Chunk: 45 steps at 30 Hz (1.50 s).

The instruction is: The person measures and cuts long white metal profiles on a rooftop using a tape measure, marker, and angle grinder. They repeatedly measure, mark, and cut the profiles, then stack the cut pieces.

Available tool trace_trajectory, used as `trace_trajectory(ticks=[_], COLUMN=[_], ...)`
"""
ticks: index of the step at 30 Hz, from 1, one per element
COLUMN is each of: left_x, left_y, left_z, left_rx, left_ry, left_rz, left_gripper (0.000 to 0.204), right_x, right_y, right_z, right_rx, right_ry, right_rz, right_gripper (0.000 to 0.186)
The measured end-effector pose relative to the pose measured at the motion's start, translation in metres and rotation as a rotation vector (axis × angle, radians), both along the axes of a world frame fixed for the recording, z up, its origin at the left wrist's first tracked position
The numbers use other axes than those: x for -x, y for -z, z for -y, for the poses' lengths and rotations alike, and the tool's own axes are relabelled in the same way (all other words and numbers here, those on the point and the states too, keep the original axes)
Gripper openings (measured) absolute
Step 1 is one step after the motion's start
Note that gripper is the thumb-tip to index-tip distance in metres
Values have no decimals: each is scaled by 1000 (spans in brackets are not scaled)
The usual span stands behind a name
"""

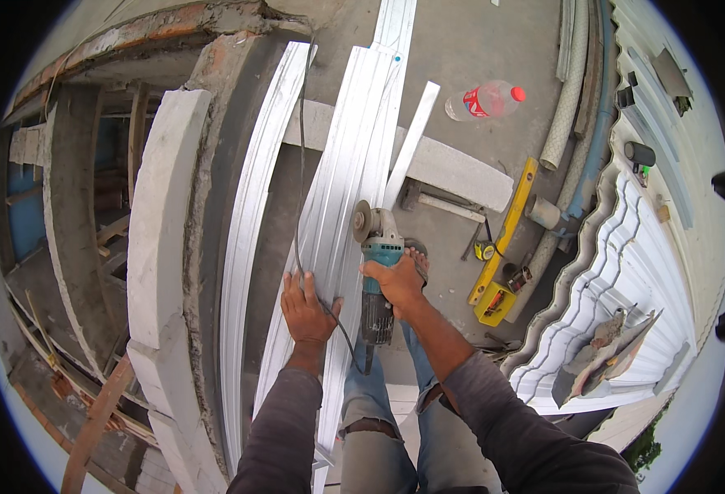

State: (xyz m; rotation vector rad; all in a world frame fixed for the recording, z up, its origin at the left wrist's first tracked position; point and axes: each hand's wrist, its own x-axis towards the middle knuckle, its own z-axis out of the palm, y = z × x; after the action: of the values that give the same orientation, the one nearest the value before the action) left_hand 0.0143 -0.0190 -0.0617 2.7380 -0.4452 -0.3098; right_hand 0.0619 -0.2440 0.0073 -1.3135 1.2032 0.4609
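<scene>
My right hand [399, 281] is wrapped round the body of a teal and black angle grinder [376, 311]. Its round disc [363, 221] faces left, just over a long white ribbed metal panel [342, 177]; whether disc and metal touch I cannot tell. My left hand [306, 308] lies on the panel with its fingers stretched out, beside the grinder. A dark power cord [301, 206] runs down past this hand's fingers and loops to the tool's rear end. Under the panel's far part lies a pale block [461, 174] across the floor.
Left of the panel is another metal strip [251, 239], then a white block wall [165, 222] with an open drop beyond. At right lie a yellow level [506, 226], a hammer [441, 203], a tape measure [483, 249], a plastic bottle [484, 100], pipes [566, 90] and corrugated sheets [626, 272].
</scene>
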Motion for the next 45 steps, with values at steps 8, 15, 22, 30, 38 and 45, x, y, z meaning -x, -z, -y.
trace_trajectory(ticks=[8, 15, 22, 30, 38, 45], left_x=[-1, -1, 0, 0, 1, -1], left_y=[1, 2, 3, 4, 6, 0], left_z=[-2, -4, -3, -4, -5, -4], left_rx=[9, 17, 20, 20, 16, -7], left_ry=[14, 12, 1, 4, 10, 21], left_rz=[-10, -10, -10, 8, 31, -57], left_gripper=[111, 109, 108, 108, 106, 109], right_x=[-3, 0, 6, 3, -14, -33], right_y=[13, 22, 38, 45, 13, -17], right_z=[3, 4, 2, 4, 6, 4], right_rx=[-74, -81, -10, 230, 81, 125], right_ry=[7, 19, -3, -201, -217, -186], right_rz=[-3, -7, -72, -157, -185, -281], right_gripper=[28, 25, 24, 33, 72, 57])
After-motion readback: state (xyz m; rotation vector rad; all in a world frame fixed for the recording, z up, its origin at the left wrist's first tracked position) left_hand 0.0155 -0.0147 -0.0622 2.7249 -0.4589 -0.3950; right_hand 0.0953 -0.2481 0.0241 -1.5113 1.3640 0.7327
